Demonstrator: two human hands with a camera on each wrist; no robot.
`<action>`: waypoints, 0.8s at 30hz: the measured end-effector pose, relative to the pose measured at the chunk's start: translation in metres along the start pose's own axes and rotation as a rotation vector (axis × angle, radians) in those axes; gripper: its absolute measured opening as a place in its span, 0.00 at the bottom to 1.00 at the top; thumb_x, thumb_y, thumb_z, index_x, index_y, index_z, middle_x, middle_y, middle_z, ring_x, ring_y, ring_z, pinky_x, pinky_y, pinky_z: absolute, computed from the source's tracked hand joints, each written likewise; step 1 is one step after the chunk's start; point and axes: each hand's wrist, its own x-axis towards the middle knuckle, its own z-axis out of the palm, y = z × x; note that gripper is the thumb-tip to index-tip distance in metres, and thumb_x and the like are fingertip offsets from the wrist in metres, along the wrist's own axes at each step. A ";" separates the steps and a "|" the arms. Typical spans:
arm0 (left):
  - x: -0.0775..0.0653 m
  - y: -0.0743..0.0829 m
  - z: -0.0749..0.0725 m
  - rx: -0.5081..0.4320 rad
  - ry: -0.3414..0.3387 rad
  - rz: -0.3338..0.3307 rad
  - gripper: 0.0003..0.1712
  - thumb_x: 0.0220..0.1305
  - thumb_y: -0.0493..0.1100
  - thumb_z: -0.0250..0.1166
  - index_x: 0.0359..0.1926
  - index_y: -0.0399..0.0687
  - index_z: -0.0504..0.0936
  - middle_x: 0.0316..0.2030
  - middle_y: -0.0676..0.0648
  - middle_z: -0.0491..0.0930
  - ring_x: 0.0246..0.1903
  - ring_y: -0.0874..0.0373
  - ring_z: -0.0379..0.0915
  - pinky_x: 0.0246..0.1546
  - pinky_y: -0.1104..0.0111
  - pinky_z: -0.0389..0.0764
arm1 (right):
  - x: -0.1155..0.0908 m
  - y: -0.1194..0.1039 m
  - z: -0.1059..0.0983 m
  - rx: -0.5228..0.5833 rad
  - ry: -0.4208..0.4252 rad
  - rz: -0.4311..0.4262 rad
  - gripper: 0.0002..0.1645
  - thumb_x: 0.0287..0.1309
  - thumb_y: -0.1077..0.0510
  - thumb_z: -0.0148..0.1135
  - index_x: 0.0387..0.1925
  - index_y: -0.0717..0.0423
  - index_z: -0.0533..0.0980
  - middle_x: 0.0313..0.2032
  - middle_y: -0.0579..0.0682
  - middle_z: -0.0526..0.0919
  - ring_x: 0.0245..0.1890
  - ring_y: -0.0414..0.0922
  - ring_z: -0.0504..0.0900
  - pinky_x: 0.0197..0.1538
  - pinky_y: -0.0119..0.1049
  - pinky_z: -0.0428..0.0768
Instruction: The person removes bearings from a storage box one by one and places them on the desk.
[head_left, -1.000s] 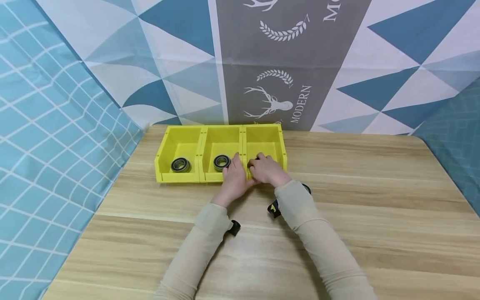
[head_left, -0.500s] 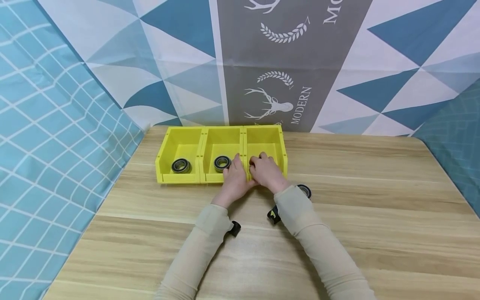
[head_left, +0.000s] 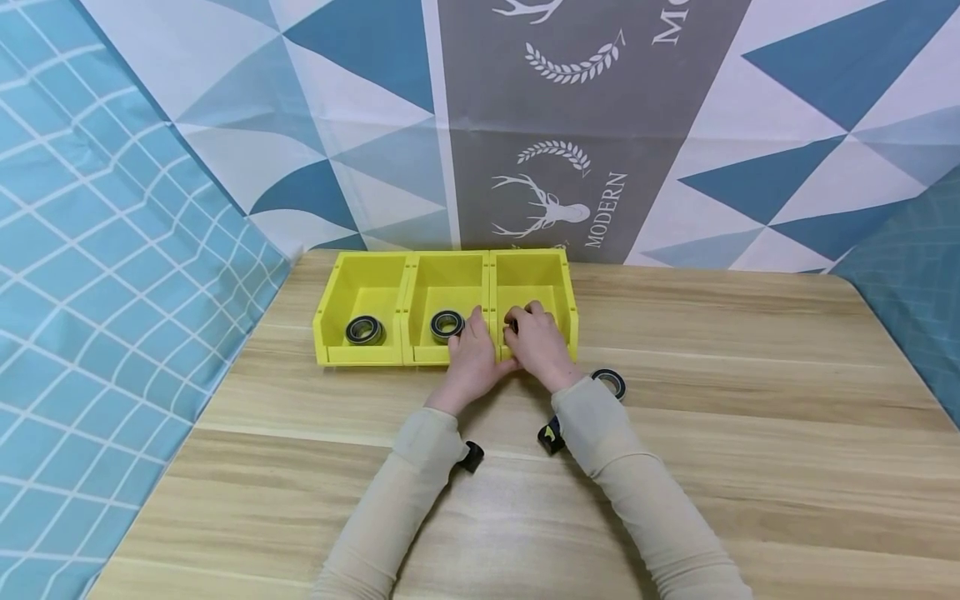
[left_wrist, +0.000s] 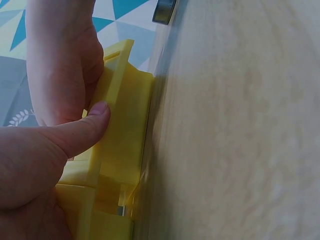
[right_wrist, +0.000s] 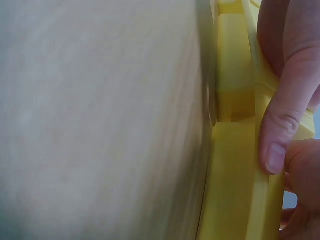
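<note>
A row of three joined yellow storage bins (head_left: pixel 360 357) stands on the table. My left hand (head_left: pixel 471 358) grips the bins at the joint between the middle and right ones, its thumb (left_wrist: pixel 90 127) over the right bin's front wall (right_wrist: pixel 232 175). Inside the right bin, my right hand (head_left: pixel 542 343) has curled fingers around a dark ring-shaped part, probably a bearing, mostly hidden by the hand. One ball bearing (head_left: pixel 364 330) lies in the left bin, and another bearing (head_left: pixel 447 325) in the middle bin, close to my left fingers.
A further bearing (head_left: pixel 609 383) lies on the wooden table (head_left: pixel 750 417), beside my right sleeve (head_left: pixel 600 421). Black wrist-camera mounts (head_left: pixel 551 435) stick out at both wrists. A patterned cloth backdrop (head_left: pixel 570 108) stands behind the table.
My right hand shifts slightly within the right bin, its fingers moving a little as the wrist turns. More of the table bearing shows beside the sleeve. The left hand keeps its place.
</note>
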 end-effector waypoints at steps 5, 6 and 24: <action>0.000 0.000 0.001 0.000 0.018 0.007 0.63 0.38 0.67 0.60 0.61 0.31 0.38 0.57 0.35 0.54 0.57 0.48 0.51 0.48 0.58 0.55 | 0.000 0.002 0.000 0.048 0.038 0.002 0.13 0.51 0.55 0.55 0.40 0.52 0.73 0.42 0.56 0.68 0.37 0.53 0.71 0.41 0.44 0.70; -0.001 -0.001 0.001 0.002 0.023 0.009 0.63 0.38 0.67 0.60 0.61 0.31 0.39 0.57 0.35 0.55 0.57 0.48 0.52 0.47 0.58 0.55 | 0.000 0.002 0.000 0.058 0.044 0.004 0.13 0.50 0.55 0.55 0.40 0.52 0.73 0.42 0.56 0.69 0.37 0.53 0.71 0.41 0.43 0.70; -0.001 0.001 -0.001 0.007 0.008 0.006 0.65 0.37 0.69 0.59 0.61 0.30 0.38 0.58 0.35 0.52 0.58 0.48 0.50 0.45 0.61 0.55 | 0.001 0.003 -0.003 0.097 0.016 -0.005 0.15 0.50 0.60 0.54 0.42 0.53 0.70 0.43 0.56 0.67 0.38 0.50 0.71 0.42 0.41 0.71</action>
